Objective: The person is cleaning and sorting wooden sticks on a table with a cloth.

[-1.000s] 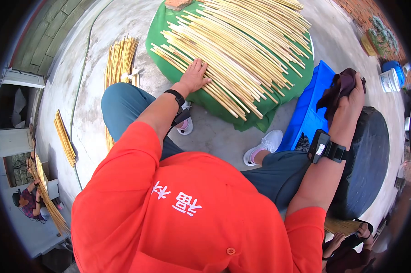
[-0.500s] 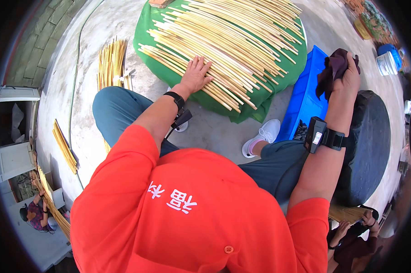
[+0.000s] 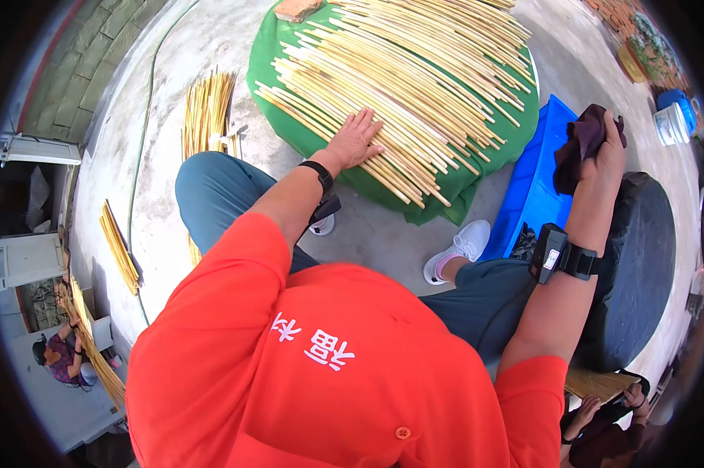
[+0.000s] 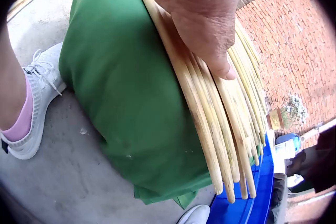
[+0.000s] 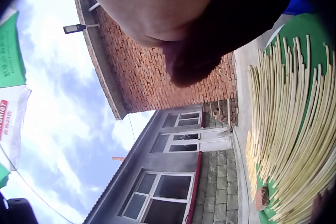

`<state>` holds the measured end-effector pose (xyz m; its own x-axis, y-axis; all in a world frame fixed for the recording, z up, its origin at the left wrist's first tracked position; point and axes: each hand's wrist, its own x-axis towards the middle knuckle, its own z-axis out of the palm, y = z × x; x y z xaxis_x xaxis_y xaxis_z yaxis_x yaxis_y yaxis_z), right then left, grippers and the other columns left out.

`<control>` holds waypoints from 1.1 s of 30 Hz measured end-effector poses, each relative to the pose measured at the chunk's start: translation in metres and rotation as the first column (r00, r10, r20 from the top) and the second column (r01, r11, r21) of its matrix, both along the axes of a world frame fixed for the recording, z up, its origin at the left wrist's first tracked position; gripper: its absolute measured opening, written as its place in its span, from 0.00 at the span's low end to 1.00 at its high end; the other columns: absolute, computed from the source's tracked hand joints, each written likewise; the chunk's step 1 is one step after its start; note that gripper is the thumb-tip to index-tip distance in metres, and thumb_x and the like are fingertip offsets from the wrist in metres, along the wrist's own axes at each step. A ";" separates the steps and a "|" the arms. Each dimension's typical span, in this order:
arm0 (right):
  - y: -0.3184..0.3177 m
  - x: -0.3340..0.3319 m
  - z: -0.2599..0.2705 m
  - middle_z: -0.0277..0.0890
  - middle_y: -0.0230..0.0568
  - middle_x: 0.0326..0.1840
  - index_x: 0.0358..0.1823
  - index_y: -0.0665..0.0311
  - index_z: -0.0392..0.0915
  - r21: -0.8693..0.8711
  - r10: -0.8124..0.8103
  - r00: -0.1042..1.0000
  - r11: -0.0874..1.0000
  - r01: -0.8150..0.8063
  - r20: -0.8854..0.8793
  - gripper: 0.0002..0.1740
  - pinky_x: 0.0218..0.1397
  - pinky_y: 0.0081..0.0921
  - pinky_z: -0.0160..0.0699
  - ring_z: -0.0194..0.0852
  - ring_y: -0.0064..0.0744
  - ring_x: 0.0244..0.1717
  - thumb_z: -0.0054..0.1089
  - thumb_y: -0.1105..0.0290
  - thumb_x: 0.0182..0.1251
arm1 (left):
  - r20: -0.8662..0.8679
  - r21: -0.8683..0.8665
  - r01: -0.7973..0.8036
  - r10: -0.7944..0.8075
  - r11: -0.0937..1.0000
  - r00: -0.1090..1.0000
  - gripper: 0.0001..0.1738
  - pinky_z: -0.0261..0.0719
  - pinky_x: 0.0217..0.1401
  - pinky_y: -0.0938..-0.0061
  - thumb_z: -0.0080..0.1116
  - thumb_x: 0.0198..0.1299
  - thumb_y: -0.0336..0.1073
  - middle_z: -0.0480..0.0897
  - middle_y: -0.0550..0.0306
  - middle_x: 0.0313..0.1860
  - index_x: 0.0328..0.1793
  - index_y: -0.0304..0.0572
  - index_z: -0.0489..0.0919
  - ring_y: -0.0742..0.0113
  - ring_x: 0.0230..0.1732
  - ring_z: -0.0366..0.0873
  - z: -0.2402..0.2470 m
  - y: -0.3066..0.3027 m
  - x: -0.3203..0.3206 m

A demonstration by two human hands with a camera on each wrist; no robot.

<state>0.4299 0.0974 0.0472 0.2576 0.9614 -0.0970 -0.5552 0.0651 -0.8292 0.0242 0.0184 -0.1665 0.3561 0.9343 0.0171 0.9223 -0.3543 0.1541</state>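
Many pale, thin sticks (image 3: 399, 93) lie side by side across a round surface draped in green cloth (image 3: 270, 58). My left hand (image 3: 353, 140) rests with spread fingers on the sticks nearest me; in the left wrist view that hand (image 4: 202, 19) lies over the stick ends (image 4: 210, 129), its thumb touching them. Raised at the right, my right hand (image 3: 605, 156) grips a dark maroon cloth (image 3: 580, 148), away from the sticks. The right wrist view shows the cloth (image 5: 231, 29) bunched against the hand (image 5: 157, 3), its fingers mostly hidden.
A blue crate (image 3: 527, 183) stands right of the green cloth, beside a round black-covered object (image 3: 633, 273). A piece of brick (image 3: 297, 9) sits at the far edge. Stick bundles (image 3: 208, 113) lie on the ground at left. Other people (image 3: 60, 355) handle sticks at both lower corners.
My left hand has slid a little to the right along the near sticks. My right hand still holds up the maroon cloth. The head view has shifted slightly.
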 end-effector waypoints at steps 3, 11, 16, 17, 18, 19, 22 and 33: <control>0.000 0.002 0.000 0.76 0.39 0.31 0.37 0.66 0.70 0.005 -0.008 1.000 1.000 0.008 0.014 0.09 0.28 0.30 0.81 0.77 0.32 0.28 0.59 0.71 0.59 | -0.110 0.063 0.036 -0.029 0.997 0.993 0.38 0.41 0.72 0.56 0.37 0.61 0.60 0.49 0.40 0.71 0.70 0.44 0.53 0.48 0.73 0.42 -0.004 0.001 -0.001; 0.000 -0.001 0.001 0.76 0.40 0.31 0.37 0.66 0.70 -0.004 -0.050 0.998 0.999 0.050 0.027 0.09 0.26 0.29 0.81 0.77 0.32 0.27 0.60 0.73 0.57 | -0.147 -0.003 0.008 -0.008 1.000 0.989 0.41 0.37 0.73 0.58 0.33 0.61 0.64 0.45 0.45 0.73 0.72 0.46 0.48 0.52 0.74 0.37 -0.008 0.010 -0.001; -0.004 -0.004 0.004 0.75 0.41 0.32 0.37 0.67 0.70 -0.010 -0.054 0.998 0.999 0.054 -0.014 0.09 0.29 0.27 0.82 0.77 0.33 0.30 0.60 0.74 0.57 | -0.189 0.013 0.002 0.001 1.000 0.982 0.42 0.36 0.73 0.59 0.32 0.60 0.65 0.44 0.45 0.73 0.73 0.46 0.47 0.52 0.74 0.37 -0.013 0.011 -0.001; -0.003 -0.006 0.004 0.75 0.41 0.32 0.37 0.67 0.70 -0.010 -0.057 0.998 0.998 0.057 -0.015 0.09 0.29 0.27 0.82 0.77 0.33 0.30 0.60 0.74 0.57 | -0.181 0.035 0.010 -0.004 0.999 0.984 0.42 0.36 0.72 0.58 0.32 0.60 0.65 0.45 0.46 0.73 0.73 0.45 0.47 0.52 0.74 0.37 -0.014 0.010 -0.002; -0.002 -0.006 0.004 0.75 0.41 0.32 0.37 0.67 0.70 -0.017 -0.067 0.997 0.998 0.066 -0.032 0.09 0.29 0.27 0.82 0.77 0.33 0.30 0.60 0.74 0.57 | -0.182 0.036 0.012 -0.006 0.999 0.983 0.42 0.36 0.72 0.58 0.32 0.60 0.65 0.45 0.46 0.73 0.73 0.45 0.47 0.52 0.74 0.37 -0.014 0.010 -0.002; -0.001 -0.006 0.004 0.75 0.41 0.32 0.37 0.67 0.70 -0.025 -0.075 0.996 0.997 0.074 -0.048 0.09 0.30 0.27 0.82 0.77 0.33 0.30 0.60 0.74 0.57 | -0.177 0.030 0.011 -0.005 1.000 0.984 0.42 0.37 0.72 0.58 0.32 0.60 0.65 0.45 0.45 0.73 0.72 0.45 0.48 0.51 0.74 0.37 -0.014 0.010 -0.002; 0.000 -0.007 0.002 0.75 0.40 0.32 0.37 0.67 0.70 -0.005 -0.073 0.996 0.997 0.073 -0.040 0.09 0.30 0.28 0.82 0.77 0.33 0.30 0.59 0.74 0.57 | -0.149 0.005 -0.009 0.010 1.000 0.989 0.42 0.37 0.72 0.58 0.34 0.60 0.65 0.46 0.44 0.72 0.72 0.45 0.48 0.50 0.74 0.38 -0.006 0.010 0.001; -0.003 -0.015 0.004 0.76 0.40 0.31 0.36 0.68 0.72 0.002 -0.055 0.998 0.998 0.055 -0.027 0.08 0.28 0.27 0.80 0.77 0.32 0.28 0.59 0.73 0.57 | -0.147 -0.004 0.216 -0.214 0.976 0.966 0.53 0.38 0.71 0.51 0.48 0.45 0.70 0.47 0.41 0.72 0.72 0.44 0.49 0.46 0.73 0.39 0.012 -0.028 -0.024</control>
<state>0.4150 0.0940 0.0510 0.3075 0.9461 -0.1016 -0.5726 0.0987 -0.8139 0.0005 -0.0096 -0.1541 0.5481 0.8355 -0.0388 0.8364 -0.5478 0.0177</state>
